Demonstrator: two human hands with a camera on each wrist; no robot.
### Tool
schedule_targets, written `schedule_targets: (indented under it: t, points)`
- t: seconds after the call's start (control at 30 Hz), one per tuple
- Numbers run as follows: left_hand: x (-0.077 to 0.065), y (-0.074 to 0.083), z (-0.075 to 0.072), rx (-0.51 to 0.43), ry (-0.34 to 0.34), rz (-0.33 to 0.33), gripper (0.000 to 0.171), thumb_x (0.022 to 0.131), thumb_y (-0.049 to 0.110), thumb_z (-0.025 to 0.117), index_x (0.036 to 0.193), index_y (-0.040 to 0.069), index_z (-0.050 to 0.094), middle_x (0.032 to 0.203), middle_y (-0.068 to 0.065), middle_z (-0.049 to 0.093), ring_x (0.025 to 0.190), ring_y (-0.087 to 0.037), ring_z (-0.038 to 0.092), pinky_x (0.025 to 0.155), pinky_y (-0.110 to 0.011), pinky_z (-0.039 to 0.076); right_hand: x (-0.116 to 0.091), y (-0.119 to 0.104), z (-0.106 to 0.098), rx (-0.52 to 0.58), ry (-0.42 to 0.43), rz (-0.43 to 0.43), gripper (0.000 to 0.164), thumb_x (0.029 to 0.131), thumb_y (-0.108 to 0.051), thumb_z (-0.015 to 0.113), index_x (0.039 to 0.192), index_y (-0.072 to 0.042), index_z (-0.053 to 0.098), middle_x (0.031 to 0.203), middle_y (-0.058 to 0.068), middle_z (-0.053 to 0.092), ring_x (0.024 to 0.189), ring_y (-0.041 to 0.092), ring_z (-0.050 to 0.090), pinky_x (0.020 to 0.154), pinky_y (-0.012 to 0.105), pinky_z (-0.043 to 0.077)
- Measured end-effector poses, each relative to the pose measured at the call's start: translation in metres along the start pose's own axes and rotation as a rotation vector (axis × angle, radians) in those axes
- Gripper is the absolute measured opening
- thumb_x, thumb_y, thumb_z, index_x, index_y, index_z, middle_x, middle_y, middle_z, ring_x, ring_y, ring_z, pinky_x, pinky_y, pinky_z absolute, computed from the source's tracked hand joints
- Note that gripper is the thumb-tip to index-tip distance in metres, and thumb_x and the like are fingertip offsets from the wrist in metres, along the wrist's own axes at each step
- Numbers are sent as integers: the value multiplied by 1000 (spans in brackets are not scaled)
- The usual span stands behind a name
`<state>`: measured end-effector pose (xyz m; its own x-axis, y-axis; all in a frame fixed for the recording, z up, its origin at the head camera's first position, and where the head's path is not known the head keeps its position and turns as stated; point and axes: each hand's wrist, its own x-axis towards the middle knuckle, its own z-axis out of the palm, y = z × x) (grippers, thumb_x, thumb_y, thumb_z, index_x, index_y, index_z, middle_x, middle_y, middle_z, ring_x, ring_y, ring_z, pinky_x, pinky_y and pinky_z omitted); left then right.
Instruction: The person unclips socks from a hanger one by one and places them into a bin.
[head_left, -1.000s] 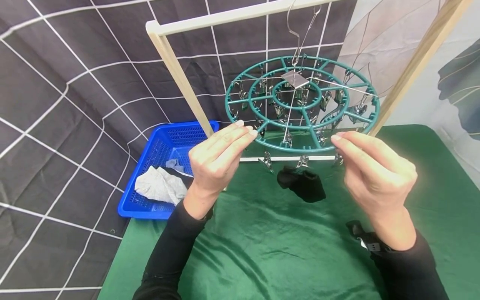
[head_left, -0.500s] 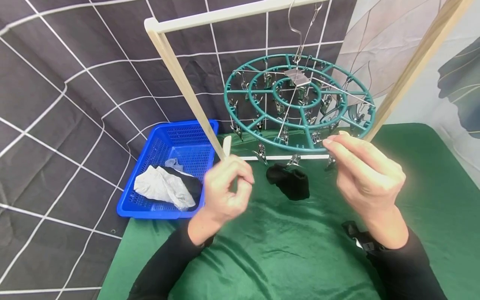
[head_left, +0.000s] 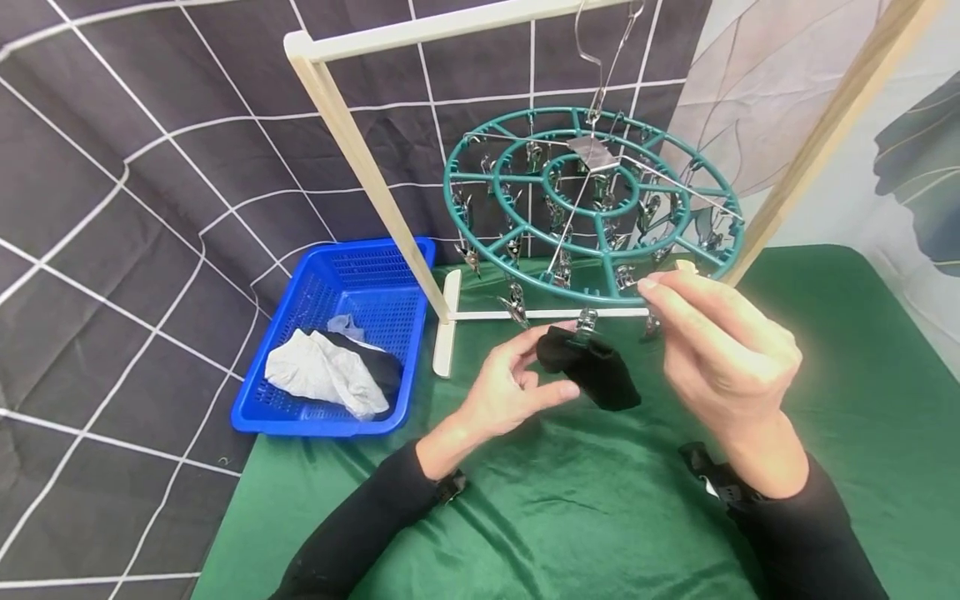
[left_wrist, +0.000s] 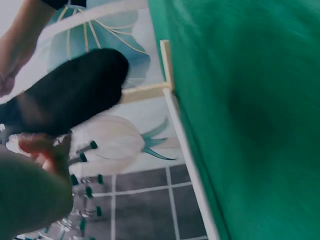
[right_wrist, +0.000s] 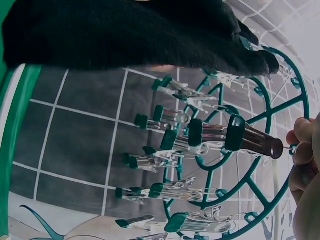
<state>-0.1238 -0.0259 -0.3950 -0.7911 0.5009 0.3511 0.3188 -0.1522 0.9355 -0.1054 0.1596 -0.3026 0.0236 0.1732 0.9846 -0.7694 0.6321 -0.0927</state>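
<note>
Sock [head_left: 592, 372] was matt black knit. Hanger [head_left: 592, 204] was glossy teal plastic with shiny metal clips [right_wrist: 200, 135]. Counter [head_left: 570, 517] cloth was sheeny green satin. Basket [head_left: 337, 292] was blue perforated plastic. Rack [head_left: 360, 158] was pale wood.

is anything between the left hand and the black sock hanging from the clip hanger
Nothing visible. The left hand is right at the black sock, its fingers just beneath it. The sock hangs from a clip on the teal hanger, whose rim the right hand holds.
</note>
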Motion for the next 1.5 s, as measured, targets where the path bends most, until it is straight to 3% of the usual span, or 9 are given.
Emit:
schedule_targets:
  t: [0.13,0.33,0.47,0.63,0.73,0.87,1.03,1.3,1.5]
  points:
    - [6,-9,9,-78,178,174,28,78,-9,70,106,-8,67,91,-30,67,51,-12,48,42,-21,41,-1,0,1,13,-31,-4,21,70,12,70,74,-7,79,68,18,73,60,34,66,74,41,60]
    - [7,-11,16,-78,283,199,12,81,-4,70,90,-11,70,83,-31,68,68,-19,62,58,-25,55,-3,1,-2,2,-82,-2,16,73,6,71,79,-6,80,72,17,74,63,33,66,77,38,60]
    - [7,-10,17,-78,291,205,10,81,-4,71,88,-11,70,81,-31,68,66,-18,60,55,-24,53,-4,0,-4,-1,-43,32,11,71,-9,79,80,-3,79,75,20,74,54,31,60,59,29,56]
    - [7,-9,17,-77,292,208,10,81,-4,71,88,-11,70,81,-31,68,66,-17,60,55,-24,53,-7,-4,-9,44,19,136,32,63,-25,86,60,3,71,53,18,62,43,19,42,47,23,33]
    - [8,-8,17,-77,287,208,10,81,-4,70,89,-11,70,81,-31,68,66,-16,59,56,-23,53,-8,-9,-13,48,-170,198,32,64,-26,86,58,1,70,50,13,60,44,14,42,46,23,33]
    - [9,-7,18,-74,284,213,12,81,-5,70,92,-11,70,84,-31,69,70,-17,63,59,-25,56,-12,-16,-12,-28,-439,230,34,61,-29,87,79,-2,76,58,6,65,40,10,43,49,31,32]
    - [8,-8,18,-41,272,203,14,81,-3,70,94,-10,71,85,-29,70,70,-19,64,59,-29,57,-19,-17,-8,-30,-551,291,44,60,-23,88,97,-3,76,47,-3,45,40,6,34,51,29,24]
    - [9,-6,19,12,278,200,11,79,-3,72,89,-9,72,75,-26,69,61,-16,58,52,-27,53,-32,-10,-7,174,-529,501,28,68,3,81,95,2,75,88,16,75,45,3,37,44,15,31]
    - [5,9,24,78,253,181,11,79,-5,72,89,-9,71,73,-24,69,58,-15,57,50,-29,53,-37,-10,-6,254,-418,506,23,65,10,79,87,7,74,75,18,73,45,4,37,44,16,29]
